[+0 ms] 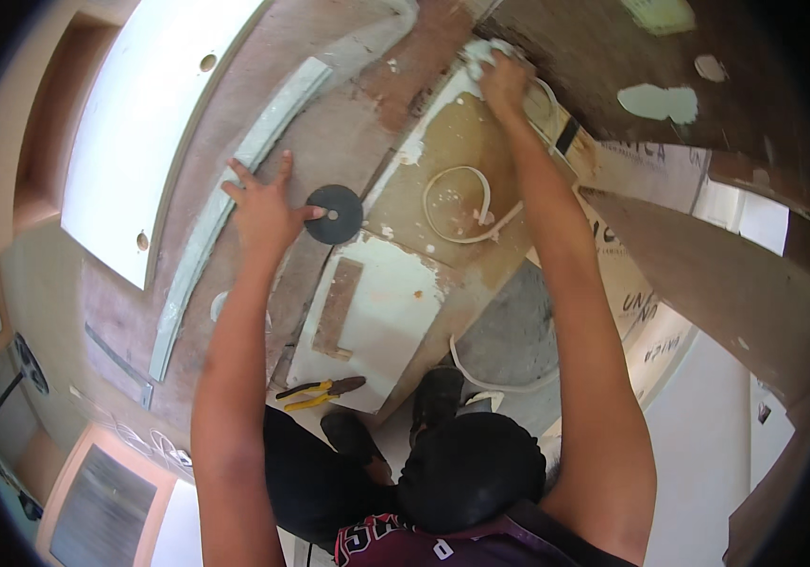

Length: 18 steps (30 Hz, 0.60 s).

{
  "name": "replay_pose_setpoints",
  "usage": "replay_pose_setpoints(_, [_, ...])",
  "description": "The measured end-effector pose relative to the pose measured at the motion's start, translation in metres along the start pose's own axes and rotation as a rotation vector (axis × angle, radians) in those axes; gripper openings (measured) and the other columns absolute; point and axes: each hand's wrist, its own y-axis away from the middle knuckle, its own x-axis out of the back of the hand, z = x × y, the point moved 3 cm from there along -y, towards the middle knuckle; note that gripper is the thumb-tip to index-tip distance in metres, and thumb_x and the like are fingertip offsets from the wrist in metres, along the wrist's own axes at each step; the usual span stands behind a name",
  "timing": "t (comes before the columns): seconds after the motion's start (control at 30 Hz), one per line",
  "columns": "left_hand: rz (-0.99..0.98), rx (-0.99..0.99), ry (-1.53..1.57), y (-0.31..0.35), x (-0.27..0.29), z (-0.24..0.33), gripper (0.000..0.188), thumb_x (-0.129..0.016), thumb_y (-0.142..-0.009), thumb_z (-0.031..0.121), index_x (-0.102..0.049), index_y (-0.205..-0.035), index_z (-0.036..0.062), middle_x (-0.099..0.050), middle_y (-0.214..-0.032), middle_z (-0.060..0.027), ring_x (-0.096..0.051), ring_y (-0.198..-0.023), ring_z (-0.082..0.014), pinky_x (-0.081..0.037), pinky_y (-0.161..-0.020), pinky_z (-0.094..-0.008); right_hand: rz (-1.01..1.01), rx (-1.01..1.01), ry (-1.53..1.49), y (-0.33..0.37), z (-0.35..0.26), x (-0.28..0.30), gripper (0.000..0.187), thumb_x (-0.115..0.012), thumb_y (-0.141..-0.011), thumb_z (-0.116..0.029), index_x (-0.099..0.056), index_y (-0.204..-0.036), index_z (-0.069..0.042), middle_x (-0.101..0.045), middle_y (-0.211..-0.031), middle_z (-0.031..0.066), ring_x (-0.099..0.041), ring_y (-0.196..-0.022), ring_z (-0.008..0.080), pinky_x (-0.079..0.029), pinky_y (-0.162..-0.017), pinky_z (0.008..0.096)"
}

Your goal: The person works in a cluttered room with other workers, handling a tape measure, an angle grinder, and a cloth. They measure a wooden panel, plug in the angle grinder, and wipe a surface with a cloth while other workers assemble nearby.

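Observation:
My left hand (pixel 268 213) rests with its fingers spread on the brown board, fingertips at a long pale strip (pixel 199 260). Its thumb lies over the edge of a dark round disc (pixel 346 227) with a small centre hole. Far off at the upper right, my right hand (pixel 504 87) is closed on a crumpled white cloth (pixel 480 59), pressed to the far end of a stained, white-smeared board (pixel 466 123). The fingers' undersides are hidden there. A curled thin edging strip (pixel 426 203) lies on that board, left of my right forearm.
Yellow-and-black-handled pliers (pixel 324 389) lie on a white panel (pixel 386 326) near my feet. A white curved door panel (pixel 140 123) with two round holes stands at the left. Printed boards (pixel 646 227) and a brown panel (pixel 716 236) rise at the right.

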Motion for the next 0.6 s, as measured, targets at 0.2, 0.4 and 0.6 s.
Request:
replay_pose_setpoints(0.2, [-0.007,0.036,-0.009,-0.006,0.003,-0.021,0.108,-0.095,-0.062,0.051,-0.044,-0.157,0.0427,-0.016,-0.164,-0.0403,-0.032,-0.14,-0.0652,-0.055,-0.098,-0.0574,-0.165,0.181,-0.046,-0.012,-0.02,-0.021,0.037,-0.067,-0.093,-0.017,-0.074,-0.129,-0.018,-0.069,-0.12,0.0253,-0.067,-0.112,0.0415,-0.052,-0.099,0.0523])
replay_pose_setpoints(0.4, [0.024,0.034,-0.021,-0.002,-0.003,-0.026,0.108,-0.096,-0.061,0.05,-0.045,-0.156,0.0428,-0.015,-0.164,-0.0399,-0.034,-0.14,-0.0638,-0.056,-0.096,-0.0553,-0.271,-0.232,0.307,0.063,0.083,0.055,0.033,-0.064,-0.089,-0.009,-0.078,-0.118,-0.015,-0.073,-0.108,0.0253,-0.072,-0.102,0.0409,-0.058,-0.089,0.0509])
replay_pose_setpoints(0.6, [0.018,0.054,-0.004,-0.001,0.005,-0.026,0.107,-0.096,-0.06,0.051,-0.048,-0.155,0.042,-0.015,-0.165,-0.0394,-0.034,-0.141,-0.0609,-0.057,-0.094,-0.0538,-0.25,-0.347,0.441,0.095,0.133,0.088,0.026,-0.067,-0.087,-0.011,-0.073,-0.111,-0.001,-0.072,-0.107,0.028,-0.071,-0.102,0.0422,-0.058,-0.087,0.0511])
